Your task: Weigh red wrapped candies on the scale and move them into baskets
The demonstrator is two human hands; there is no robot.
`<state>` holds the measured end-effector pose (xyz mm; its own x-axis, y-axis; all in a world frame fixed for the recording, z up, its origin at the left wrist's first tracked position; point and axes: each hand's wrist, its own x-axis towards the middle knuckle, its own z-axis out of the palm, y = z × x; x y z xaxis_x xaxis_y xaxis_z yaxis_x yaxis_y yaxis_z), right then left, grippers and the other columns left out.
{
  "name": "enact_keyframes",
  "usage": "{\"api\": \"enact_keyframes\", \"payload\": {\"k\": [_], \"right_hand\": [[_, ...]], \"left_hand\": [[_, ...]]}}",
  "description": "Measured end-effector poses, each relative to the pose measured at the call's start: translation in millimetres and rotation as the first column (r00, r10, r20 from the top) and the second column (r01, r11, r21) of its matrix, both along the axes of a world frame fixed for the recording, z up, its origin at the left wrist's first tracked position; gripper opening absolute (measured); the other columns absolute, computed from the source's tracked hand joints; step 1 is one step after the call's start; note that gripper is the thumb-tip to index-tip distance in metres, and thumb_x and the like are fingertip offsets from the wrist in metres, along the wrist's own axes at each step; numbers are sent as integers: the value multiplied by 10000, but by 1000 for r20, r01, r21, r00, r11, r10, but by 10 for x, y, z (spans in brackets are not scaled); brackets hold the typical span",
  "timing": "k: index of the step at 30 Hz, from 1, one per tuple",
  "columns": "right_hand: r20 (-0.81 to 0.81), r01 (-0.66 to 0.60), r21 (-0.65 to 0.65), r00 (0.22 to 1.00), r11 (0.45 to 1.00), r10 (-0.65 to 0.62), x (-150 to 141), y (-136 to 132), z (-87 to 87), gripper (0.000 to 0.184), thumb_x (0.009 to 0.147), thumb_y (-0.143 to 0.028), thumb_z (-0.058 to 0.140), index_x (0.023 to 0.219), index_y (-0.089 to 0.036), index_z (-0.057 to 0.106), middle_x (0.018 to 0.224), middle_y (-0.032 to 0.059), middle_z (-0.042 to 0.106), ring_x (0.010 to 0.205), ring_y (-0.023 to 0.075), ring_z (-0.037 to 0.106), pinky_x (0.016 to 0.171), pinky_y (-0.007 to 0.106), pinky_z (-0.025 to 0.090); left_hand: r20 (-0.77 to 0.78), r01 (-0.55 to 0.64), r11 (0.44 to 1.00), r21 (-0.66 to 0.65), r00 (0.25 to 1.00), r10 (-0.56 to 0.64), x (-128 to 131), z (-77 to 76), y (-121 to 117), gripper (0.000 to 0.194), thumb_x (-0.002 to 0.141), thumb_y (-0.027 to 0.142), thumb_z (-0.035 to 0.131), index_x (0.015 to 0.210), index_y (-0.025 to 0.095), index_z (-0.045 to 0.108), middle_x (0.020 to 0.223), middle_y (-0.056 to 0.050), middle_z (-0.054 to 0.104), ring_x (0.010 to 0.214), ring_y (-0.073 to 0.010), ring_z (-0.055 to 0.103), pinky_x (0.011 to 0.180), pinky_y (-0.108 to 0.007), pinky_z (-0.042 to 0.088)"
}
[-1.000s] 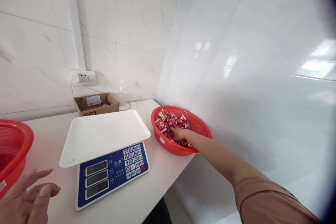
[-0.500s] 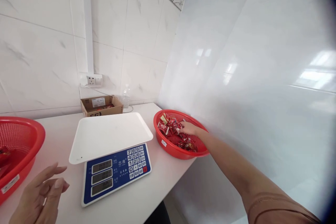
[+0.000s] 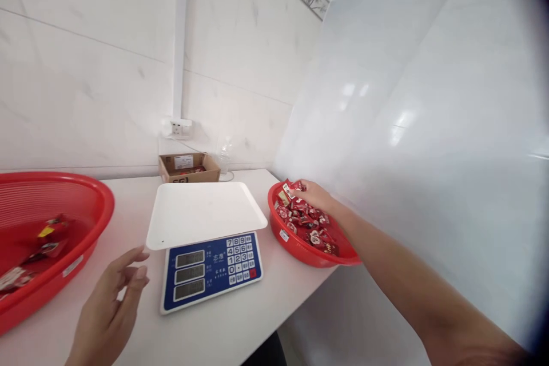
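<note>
Your right grip (image 3: 315, 195) is pinching a shiny red snack packet with a white label (image 3: 288, 190) between thumb and fingers, and you are holding it over the far-left part of a round red plastic basket (image 3: 295, 250). Beneath it, a loose heap of small red-wrapped packets (image 3: 305, 220) is filling much of that basket. Your left grip (image 3: 109, 306) is hovering empty, fingers loosely curled and parted from the thumb, just beside the near-left corner of a white rectangular tray (image 3: 208, 211). That tray is topping a blue-panelled electronic scale (image 3: 214, 269), which is standing between your right basket and a larger-looking red plastic basket (image 3: 109, 206) holding a few packets. Behind the tray, a brown cardboard box (image 3: 211, 167) and a clear plastic bottle (image 3: 225, 155) are sitting on the white surface (image 3: 131, 203).
</note>
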<state>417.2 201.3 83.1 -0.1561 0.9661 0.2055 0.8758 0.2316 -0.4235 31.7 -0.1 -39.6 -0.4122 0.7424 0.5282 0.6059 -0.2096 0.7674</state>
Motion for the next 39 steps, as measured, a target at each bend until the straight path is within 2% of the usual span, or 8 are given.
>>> {"api": "enact_keyframes", "payload": {"k": [3, 9, 12, 15, 18, 27, 34, 39], "right_hand": [[-150, -225, -91, 966, 970, 210, -569, -71, 54, 264, 773, -429, 587, 881, -189, 569, 864, 24, 664, 754, 148, 613, 648, 228, 457], [-243, -483, -464, 876, 743, 417, -1586, -220, -58, 313, 761, -457, 605, 938, -207, 540, 798, 23, 659, 551, 110, 584, 436, 191, 414], [68, -394, -373, 892, 840, 448, -1813, -176, -168, 283, 789, -461, 561, 906, -204, 559, 811, 37, 666, 589, 134, 596, 470, 215, 414], [308, -278, -145, 899, 950, 310, -1845, -109, -216, 276, 807, -443, 530, 941, -207, 577, 914, 72, 664, 768, 199, 614, 582, 261, 418], [327, -257, -95, 904, 962, 274, -1788, -97, -197, 301, 822, -434, 503, 1040, -239, 574, 991, 68, 655, 862, 225, 599, 622, 275, 403], [177, -368, -137, 905, 920, 388, -1715, -206, -108, 247, 836, -312, 474, 1045, -269, 599, 914, 12, 650, 615, 115, 563, 501, 201, 387], [27, -433, -347, 882, 832, 470, -1637, -214, -84, 338, 791, -369, 547, 1116, -291, 599, 852, 8, 646, 492, 95, 525, 399, 193, 377], [70, -404, -301, 894, 864, 442, -1616, -230, -84, 425, 796, -412, 552, 1192, -259, 564, 871, 27, 657, 549, 110, 546, 431, 197, 393]], "left_hand": [[49, 46, 997, -55, 998, -43, 35, 72, -45, 427, 804, 540, 408, 1094, 239, 497, 989, -59, 626, 686, -152, 619, 552, -260, 527], [30, 39, 998, -51, 999, -37, 15, 47, -21, 395, 836, 478, 393, 1110, 215, 501, 977, -65, 606, 684, -139, 582, 565, -269, 514], [33, 42, 997, -59, 999, -40, 3, 34, -14, 383, 845, 465, 390, 1115, 218, 501, 977, -59, 600, 707, -136, 582, 595, -273, 517], [27, 52, 996, -68, 998, -51, -1, 21, -18, 364, 858, 446, 382, 1122, 223, 497, 991, -54, 597, 730, -132, 582, 620, -270, 517], [19, 75, 995, -58, 997, -75, 2, -2, -23, 345, 864, 427, 383, 1128, 233, 494, 988, -46, 597, 721, -122, 577, 613, -256, 514], [47, 91, 994, -55, 995, -89, 20, -9, -35, 338, 860, 427, 395, 1117, 234, 499, 966, -45, 597, 711, -123, 573, 593, -251, 510], [81, 99, 993, -66, 992, -93, 22, 4, -28, 358, 850, 451, 402, 1111, 227, 504, 966, -59, 593, 716, -136, 573, 613, -279, 523], [115, 98, 992, -78, 989, -89, 31, 31, -37, 364, 848, 457, 402, 1109, 225, 506, 959, -58, 590, 696, -135, 569, 607, -281, 518]]}}
